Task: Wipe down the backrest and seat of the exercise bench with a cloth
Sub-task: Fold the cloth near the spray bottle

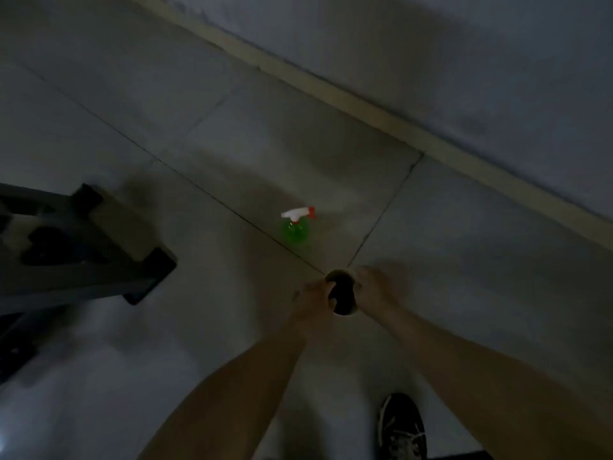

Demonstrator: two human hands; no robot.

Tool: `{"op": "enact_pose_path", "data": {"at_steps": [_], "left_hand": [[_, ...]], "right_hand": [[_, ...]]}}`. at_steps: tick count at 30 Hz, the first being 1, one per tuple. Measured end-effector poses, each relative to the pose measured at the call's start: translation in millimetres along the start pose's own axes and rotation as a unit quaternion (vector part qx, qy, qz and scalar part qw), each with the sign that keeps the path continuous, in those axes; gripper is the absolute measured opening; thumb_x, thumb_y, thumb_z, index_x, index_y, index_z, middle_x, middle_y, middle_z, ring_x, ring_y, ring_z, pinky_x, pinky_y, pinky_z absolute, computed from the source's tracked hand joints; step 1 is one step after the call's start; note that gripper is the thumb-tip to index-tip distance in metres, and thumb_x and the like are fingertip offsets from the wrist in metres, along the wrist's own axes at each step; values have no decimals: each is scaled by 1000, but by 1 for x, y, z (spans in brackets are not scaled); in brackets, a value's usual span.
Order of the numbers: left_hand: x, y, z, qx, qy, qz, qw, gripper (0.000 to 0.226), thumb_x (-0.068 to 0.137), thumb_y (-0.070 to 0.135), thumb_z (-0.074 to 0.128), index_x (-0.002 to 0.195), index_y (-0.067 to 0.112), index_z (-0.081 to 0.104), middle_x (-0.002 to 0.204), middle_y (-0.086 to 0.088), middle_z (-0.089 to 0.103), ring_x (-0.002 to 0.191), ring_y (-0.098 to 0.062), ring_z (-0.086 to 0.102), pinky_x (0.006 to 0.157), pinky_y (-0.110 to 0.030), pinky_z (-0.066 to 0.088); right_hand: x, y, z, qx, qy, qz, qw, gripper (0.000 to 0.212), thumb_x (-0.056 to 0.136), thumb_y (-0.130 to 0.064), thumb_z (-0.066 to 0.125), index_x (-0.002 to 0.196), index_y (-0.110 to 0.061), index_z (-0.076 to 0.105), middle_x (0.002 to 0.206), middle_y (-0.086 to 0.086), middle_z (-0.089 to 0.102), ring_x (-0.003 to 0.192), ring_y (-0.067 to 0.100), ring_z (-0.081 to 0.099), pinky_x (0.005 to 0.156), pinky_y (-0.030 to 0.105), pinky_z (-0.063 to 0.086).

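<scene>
Both my hands meet low over the tiled floor on a small dark bundle, probably the cloth (341, 293). My left hand (313, 298) grips its left side and my right hand (373, 287) its right side. The picture is dim and blurred, so the bundle's shape is unclear. A green spray bottle (296, 229) with a white and red trigger head stands on the floor just beyond my hands. Only the dark metal foot of the exercise bench (99, 247) shows at the left edge; its backrest and seat are out of view.
A pale skirting strip (381, 114) runs diagonally where the floor meets the grey wall at the upper right. My dark shoe (401, 429) stands at the bottom right. Grey floor tiles (166, 360) lie between the bench foot and my arms.
</scene>
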State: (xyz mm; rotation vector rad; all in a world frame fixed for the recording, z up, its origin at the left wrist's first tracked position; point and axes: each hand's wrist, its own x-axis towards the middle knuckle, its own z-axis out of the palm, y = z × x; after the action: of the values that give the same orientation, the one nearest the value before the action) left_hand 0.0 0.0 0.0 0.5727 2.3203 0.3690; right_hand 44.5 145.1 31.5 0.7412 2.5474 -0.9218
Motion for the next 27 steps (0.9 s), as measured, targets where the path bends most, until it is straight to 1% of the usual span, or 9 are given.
{"op": "enact_pose_path", "data": {"at_steps": [2,4,6,9,17,19,21,25,27], "left_hand": [[23,2,29,22,-35,20,999,44,102,32,37,145,26,41,142,-5,51,124,-29,51,104,-48,40],[42,2,54,51,-56,41,996,44,102,31,34,146,26,41,148,-3,45,133,-30,43,110,-51,30],[58,4,75,89,-56,47,993,45,101,34,35,146,30,40,153,0,38,139,-28,34,114,-57,17],[78,2,91,118,-55,18,991,52,98,48,37,148,36,34,157,-1,30,145,-28,23,114,-63,-3],[96,16,90,215,-83,-59,971,42,95,46,45,132,27,57,123,-1,65,137,-23,40,116,-59,-7],[93,11,89,122,-30,-38,991,38,95,35,50,131,22,57,125,-5,63,135,-27,42,118,-57,1],[85,6,84,-75,55,-5,996,37,94,24,56,130,19,57,133,-8,58,131,-30,45,116,-53,19],[57,9,66,-324,128,-2,937,37,95,35,52,126,15,57,121,-11,63,110,-27,62,94,-43,52],[45,17,47,-410,138,-53,900,33,95,35,50,121,15,57,114,-6,64,105,-24,64,85,-36,54]], "right_hand": [[8,18,24,-10,8,-4,1000,41,89,-18,35,116,-20,65,103,5,65,93,26,60,75,25,37],[19,40,51,-33,5,39,999,64,81,-37,18,134,-32,52,123,7,61,107,31,56,85,32,45],[28,60,72,-50,-20,80,995,59,84,-37,23,138,-31,46,132,10,51,117,34,48,95,42,46],[32,65,81,-21,-21,68,997,49,91,-17,46,140,-17,45,139,14,43,123,36,46,99,40,43],[44,81,98,23,0,71,997,53,101,-25,42,151,-20,26,154,7,32,124,31,52,99,38,48],[42,82,97,49,12,65,997,49,102,-24,41,150,-18,30,147,9,42,121,29,53,93,35,46],[39,77,93,91,39,73,992,48,103,-40,38,148,-24,34,135,6,54,105,22,57,83,31,46],[37,66,82,246,36,130,960,71,87,-64,37,143,-22,46,134,4,58,110,23,60,91,40,51],[31,55,67,249,27,137,959,52,96,-48,39,128,-11,59,125,14,64,93,20,64,74,33,53]]}}
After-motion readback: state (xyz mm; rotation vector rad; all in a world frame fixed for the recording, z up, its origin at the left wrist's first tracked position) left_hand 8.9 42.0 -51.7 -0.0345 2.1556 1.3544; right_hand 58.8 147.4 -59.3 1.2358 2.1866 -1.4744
